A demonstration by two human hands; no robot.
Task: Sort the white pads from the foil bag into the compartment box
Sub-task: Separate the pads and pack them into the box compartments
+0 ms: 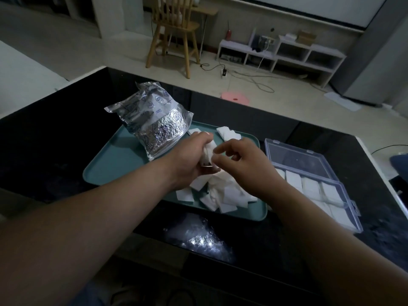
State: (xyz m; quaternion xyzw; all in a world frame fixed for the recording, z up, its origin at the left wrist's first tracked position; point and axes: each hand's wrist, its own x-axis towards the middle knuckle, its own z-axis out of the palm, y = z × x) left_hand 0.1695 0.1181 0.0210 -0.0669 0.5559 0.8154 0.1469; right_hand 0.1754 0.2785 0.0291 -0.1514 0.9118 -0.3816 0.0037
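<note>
My left hand (194, 160) grips a few white pads (208, 153) over the tray (106, 171), right hand (245, 164) fingers curled beside them, pinch unclear, so peel one cleanly, then lay it flat in the compartment box (313, 186) at right, foil bag (150, 122) far-left.
</note>
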